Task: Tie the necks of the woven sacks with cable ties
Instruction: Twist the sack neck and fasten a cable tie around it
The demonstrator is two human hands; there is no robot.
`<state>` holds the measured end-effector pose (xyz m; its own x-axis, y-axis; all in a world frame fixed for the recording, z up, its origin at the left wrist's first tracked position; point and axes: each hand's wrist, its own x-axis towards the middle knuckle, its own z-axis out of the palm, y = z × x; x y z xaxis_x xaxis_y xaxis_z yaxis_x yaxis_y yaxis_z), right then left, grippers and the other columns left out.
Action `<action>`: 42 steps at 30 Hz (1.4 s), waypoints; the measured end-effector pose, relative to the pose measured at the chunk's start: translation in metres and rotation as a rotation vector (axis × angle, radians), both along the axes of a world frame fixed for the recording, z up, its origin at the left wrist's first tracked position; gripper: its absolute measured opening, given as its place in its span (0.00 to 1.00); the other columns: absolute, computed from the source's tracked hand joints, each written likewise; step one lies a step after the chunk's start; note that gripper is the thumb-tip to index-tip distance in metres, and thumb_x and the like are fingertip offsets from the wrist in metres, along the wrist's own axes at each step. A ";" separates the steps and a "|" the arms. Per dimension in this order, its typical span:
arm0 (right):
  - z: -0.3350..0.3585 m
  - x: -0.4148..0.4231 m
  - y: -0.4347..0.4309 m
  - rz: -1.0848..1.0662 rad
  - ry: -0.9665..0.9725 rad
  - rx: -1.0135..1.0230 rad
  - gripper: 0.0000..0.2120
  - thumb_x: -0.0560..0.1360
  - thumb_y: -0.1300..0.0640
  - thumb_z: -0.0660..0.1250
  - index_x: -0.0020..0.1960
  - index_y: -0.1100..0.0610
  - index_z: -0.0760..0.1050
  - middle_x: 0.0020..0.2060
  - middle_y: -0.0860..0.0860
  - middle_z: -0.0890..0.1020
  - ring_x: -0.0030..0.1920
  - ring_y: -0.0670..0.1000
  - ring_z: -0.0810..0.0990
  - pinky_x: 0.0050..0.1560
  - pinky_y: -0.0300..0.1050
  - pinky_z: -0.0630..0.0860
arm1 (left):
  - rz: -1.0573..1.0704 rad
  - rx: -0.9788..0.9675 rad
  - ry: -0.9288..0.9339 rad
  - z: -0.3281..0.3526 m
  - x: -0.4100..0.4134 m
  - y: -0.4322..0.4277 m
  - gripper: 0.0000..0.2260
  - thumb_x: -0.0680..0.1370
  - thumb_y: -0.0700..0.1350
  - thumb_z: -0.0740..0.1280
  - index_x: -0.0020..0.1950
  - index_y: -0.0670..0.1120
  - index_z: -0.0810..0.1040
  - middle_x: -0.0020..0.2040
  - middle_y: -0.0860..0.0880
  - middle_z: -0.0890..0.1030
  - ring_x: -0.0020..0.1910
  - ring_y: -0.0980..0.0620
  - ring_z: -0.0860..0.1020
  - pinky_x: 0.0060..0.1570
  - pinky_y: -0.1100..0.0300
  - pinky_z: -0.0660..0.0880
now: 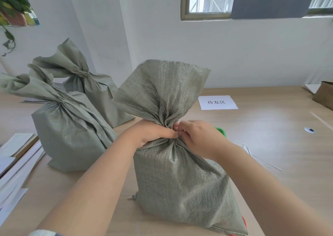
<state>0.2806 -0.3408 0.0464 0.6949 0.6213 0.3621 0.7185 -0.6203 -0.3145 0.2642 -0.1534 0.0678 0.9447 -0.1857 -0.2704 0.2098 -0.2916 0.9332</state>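
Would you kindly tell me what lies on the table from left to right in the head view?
Flat white sheets → tied sack → sack being tied → loose cable ties → desk grommet → cardboard box.

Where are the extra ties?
In the head view, the ties lie on the table on the right side, just right of the right hand and the front sack.

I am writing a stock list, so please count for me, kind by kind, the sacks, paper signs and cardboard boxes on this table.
Woven sacks: 3
Paper sign: 1
Cardboard box: 1
Total: 5
Cable ties: too thin to count, not in the total
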 end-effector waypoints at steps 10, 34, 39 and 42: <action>0.004 0.002 0.000 0.030 -0.100 -0.068 0.11 0.68 0.50 0.52 0.30 0.54 0.61 0.21 0.48 0.57 0.26 0.55 0.62 0.25 0.43 0.58 | -0.012 0.398 -0.067 0.012 -0.008 0.008 0.18 0.67 0.58 0.80 0.55 0.58 0.84 0.51 0.65 0.83 0.55 0.62 0.80 0.56 0.64 0.74; 0.014 0.000 0.004 -0.047 -0.111 -0.225 0.14 0.73 0.61 0.61 0.52 0.50 0.81 0.42 0.50 0.84 0.44 0.57 0.81 0.42 0.48 0.76 | 0.015 0.400 -0.059 0.026 -0.018 -0.002 0.13 0.73 0.53 0.77 0.51 0.60 0.75 0.50 0.59 0.78 0.50 0.58 0.75 0.54 0.64 0.68; 0.009 -0.002 0.008 -0.055 0.025 -0.164 0.11 0.73 0.49 0.54 0.38 0.50 0.73 0.28 0.46 0.69 0.33 0.53 0.69 0.34 0.45 0.63 | -0.002 0.364 -0.064 0.024 -0.022 -0.005 0.17 0.72 0.48 0.78 0.38 0.60 0.70 0.37 0.66 0.73 0.38 0.70 0.69 0.43 0.69 0.70; 0.006 -0.001 0.008 -0.001 0.031 -0.011 0.15 0.67 0.44 0.51 0.27 0.50 0.63 0.20 0.47 0.63 0.23 0.46 0.63 0.27 0.43 0.58 | -0.052 0.392 -0.089 0.019 -0.020 -0.004 0.13 0.75 0.46 0.75 0.42 0.63 0.75 0.44 0.67 0.79 0.43 0.73 0.72 0.37 0.78 0.70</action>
